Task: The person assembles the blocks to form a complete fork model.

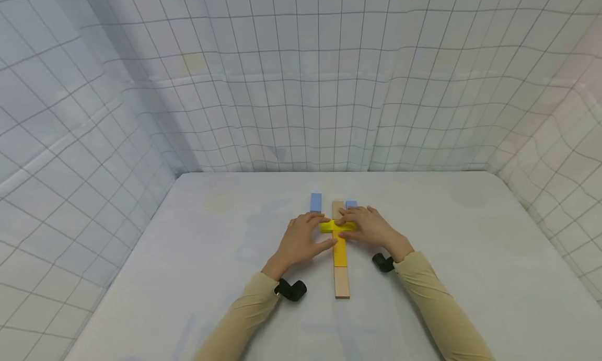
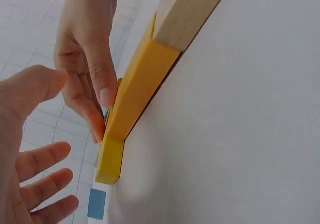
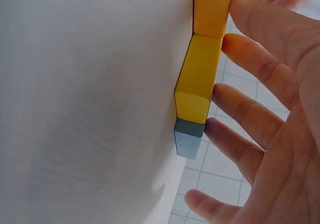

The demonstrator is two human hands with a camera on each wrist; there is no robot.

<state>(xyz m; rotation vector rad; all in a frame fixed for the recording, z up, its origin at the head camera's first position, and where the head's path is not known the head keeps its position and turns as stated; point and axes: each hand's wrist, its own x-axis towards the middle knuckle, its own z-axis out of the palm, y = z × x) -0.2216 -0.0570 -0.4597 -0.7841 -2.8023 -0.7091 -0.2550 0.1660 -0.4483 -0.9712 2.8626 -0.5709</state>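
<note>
A yellow block (image 1: 326, 228) lies crosswise on the white table, meeting the far end of an orange block (image 1: 339, 254). A plain wooden block (image 1: 342, 282) continues that line toward the person. My right hand (image 1: 373, 229) is over the yellow block's right part; in the right wrist view its thumb and fingertips rest on or just above the orange and yellow blocks, fingers extended. To the left, my left hand (image 1: 299, 241) has its fingers spread and relaxed, holding nothing. The left wrist view shows it apart from the blocks.
Beyond the yellow block lie another wooden block (image 1: 337, 208), a blue block (image 1: 315, 201) on the left and a second blue block (image 1: 351, 204) on the right, partly hidden by my right hand. White gridded curtains (image 1: 301, 89) surround the table (image 1: 211, 277). Black devices sit at both wrists.
</note>
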